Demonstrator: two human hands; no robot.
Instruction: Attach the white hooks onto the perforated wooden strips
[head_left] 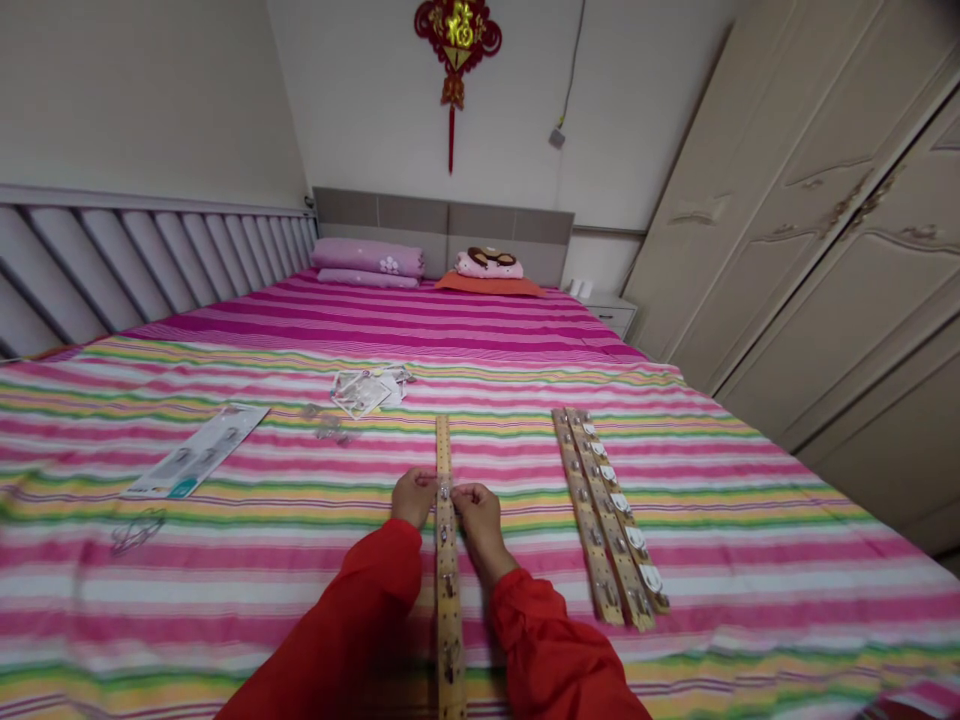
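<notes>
A long, narrow wooden strip (448,630) with rows of small holes runs away from me on the bed. Several small metal fittings sit along it, one metal fitting (444,493) right between my hands. My left hand (415,497) is at the strip's left edge, thumb and fingers pinched together. From the right side, my right hand (478,515) pinches close beside the same fitting. Whatever lies between the fingertips is too small to make out. To the right lie more wooden strips (600,530) bearing metal fittings, and the rightmost also carries white pieces (636,542).
On the striped bedsheet (315,600), a flat pack (199,455) holding metal pieces lies at left, near a tangle of thin wire (137,528). Farther back are small clear packets (328,427) and a pile of cards and plastic wrappers (367,390). Folded bedding (367,258) rests by the headboard.
</notes>
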